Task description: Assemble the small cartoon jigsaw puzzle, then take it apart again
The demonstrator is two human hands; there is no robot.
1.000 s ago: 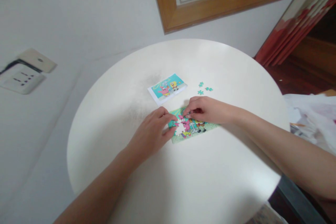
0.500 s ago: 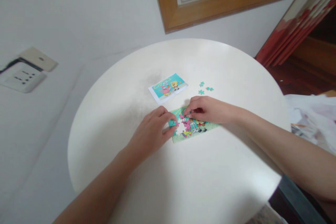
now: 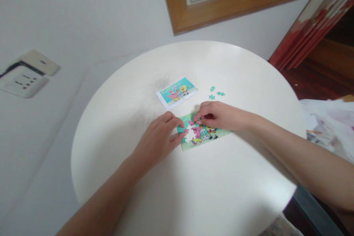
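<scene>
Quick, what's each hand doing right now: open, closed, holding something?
Left hand: open, thumb and fingers apart at the left end of the puzzle.
Right hand: fingers curled over the puzzle; open or closed, cannot tell.

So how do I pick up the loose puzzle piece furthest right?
I'd pinch the loose piece across its middle, coming from above on the right. It seems to lie flat and looks longer sideways than front to back, and the other two pieces sit to its left, so the right is freer.

Near tabletop (image 3: 204, 188) free; hands (image 3: 160, 132) (both) crowd puzzle (image 3: 197, 131)
</scene>
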